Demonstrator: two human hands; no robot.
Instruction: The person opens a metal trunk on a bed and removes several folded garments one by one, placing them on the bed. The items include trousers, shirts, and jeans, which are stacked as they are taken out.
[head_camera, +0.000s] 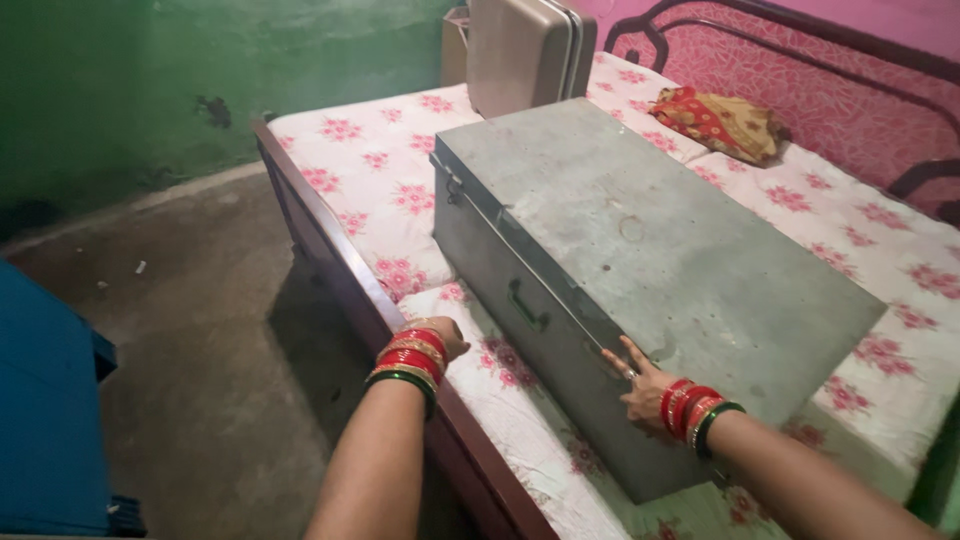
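Observation:
A large grey metal trunk (640, 250) lies shut on a bed with a white sheet printed with pink flowers (380, 170). My right hand (640, 385) presses flat against the trunk's front wall near the lid edge, fingers spread. My left hand (435, 335) rests on the sheet at the bed's wooden side rail (340, 260), fingers curled down over the edge. Both wrists wear red and green bangles. A dark handle (527, 308) and a latch (452, 187) show on the trunk's front.
A beige hard suitcase (525, 50) stands upright at the bed's far end. A red and yellow folded cloth (725, 120) lies by the pink headboard (830, 80). Bare concrete floor (200, 330) spreads left; a blue object (45, 400) sits at the left edge by green walls.

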